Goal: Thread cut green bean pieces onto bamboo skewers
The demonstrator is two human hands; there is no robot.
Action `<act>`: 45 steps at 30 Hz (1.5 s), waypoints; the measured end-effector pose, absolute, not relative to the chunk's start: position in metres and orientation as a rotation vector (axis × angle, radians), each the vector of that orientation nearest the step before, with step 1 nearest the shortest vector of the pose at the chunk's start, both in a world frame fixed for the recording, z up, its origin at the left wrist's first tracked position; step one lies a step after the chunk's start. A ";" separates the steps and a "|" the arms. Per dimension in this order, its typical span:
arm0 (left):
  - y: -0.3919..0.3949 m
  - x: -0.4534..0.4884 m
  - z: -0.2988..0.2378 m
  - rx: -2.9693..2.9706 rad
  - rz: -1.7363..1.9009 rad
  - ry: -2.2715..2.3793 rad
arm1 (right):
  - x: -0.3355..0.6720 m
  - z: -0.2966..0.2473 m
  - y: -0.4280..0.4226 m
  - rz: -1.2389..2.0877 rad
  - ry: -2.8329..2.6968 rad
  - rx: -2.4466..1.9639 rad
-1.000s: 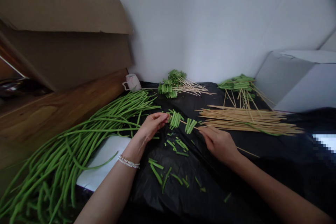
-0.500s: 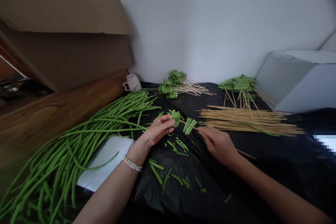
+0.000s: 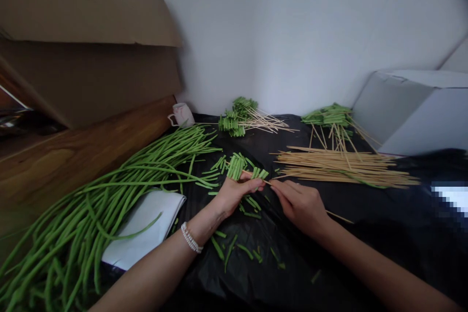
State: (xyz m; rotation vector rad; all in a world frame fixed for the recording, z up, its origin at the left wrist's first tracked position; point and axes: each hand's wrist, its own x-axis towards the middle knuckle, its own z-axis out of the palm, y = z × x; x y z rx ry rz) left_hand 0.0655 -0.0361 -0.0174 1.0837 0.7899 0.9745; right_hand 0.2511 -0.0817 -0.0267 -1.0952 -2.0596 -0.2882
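Observation:
My left hand (image 3: 237, 190) is closed round a small cluster of cut green bean pieces (image 3: 259, 173) threaded on a thin bamboo skewer (image 3: 338, 216). A second cluster of bean pieces (image 3: 236, 166) sits on the same skewer just beyond my fingers. My right hand (image 3: 302, 202) pinches the skewer close behind the beans, and the stick's bare end runs out to the right past my wrist. Loose short bean pieces (image 3: 234, 248) lie scattered on the black plastic sheet (image 3: 278, 282) below both hands.
A big heap of long green beans (image 3: 109, 195) lies at the left over a white board (image 3: 146, 229). Bare skewers (image 3: 343, 165) are piled at the right. Finished bean skewers (image 3: 239, 119) and more bean skewers (image 3: 331, 117) lie at the back. A cup (image 3: 182, 114), cardboard box (image 3: 84, 44) and white box (image 3: 413, 107) stand around.
My left hand has slid right along the skewer from the far bean cluster to the near one and closed on it. My right hand barely moved.

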 end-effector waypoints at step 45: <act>-0.026 0.058 -0.013 0.967 0.998 0.807 | 0.247 -0.026 -0.080 0.034 -2.045 -1.231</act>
